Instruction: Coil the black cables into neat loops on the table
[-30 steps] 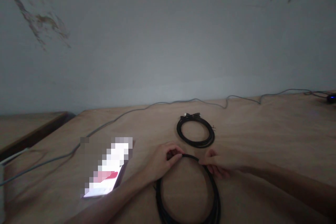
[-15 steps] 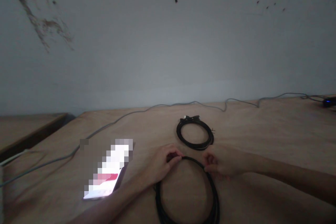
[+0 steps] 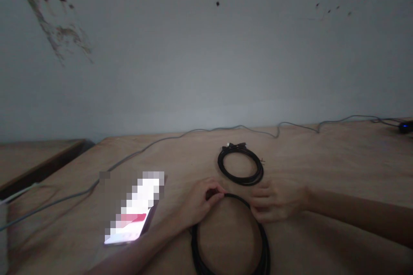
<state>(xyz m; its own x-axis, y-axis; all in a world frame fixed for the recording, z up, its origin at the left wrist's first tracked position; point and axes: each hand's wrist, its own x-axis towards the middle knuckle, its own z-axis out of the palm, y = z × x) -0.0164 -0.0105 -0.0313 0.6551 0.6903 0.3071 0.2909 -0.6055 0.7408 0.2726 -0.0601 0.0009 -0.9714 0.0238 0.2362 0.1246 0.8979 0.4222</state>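
The left hand [image 3: 203,202] is curled closed around the far edge of a black cable coil [image 3: 195,245], holding that loop in shape on the plywood tabletop [image 3: 322,159], while the open right hand [image 3: 277,202] is pressing against the coil's right side, apparently steadying it, just near a smaller cable coil [image 3: 254,176].

A tan-surfaced table [image 3: 338,167] carries two coiled black cables, a smaller coil [image 3: 240,183] beyond a larger one [image 3: 194,245]. A smartphone [image 3: 132,210] with a blurred, lit screen lies left of them, a thin grey cable [image 3: 145,150] runs along the far edge, and a small device [image 3: 405,127] glows blue at the far right.
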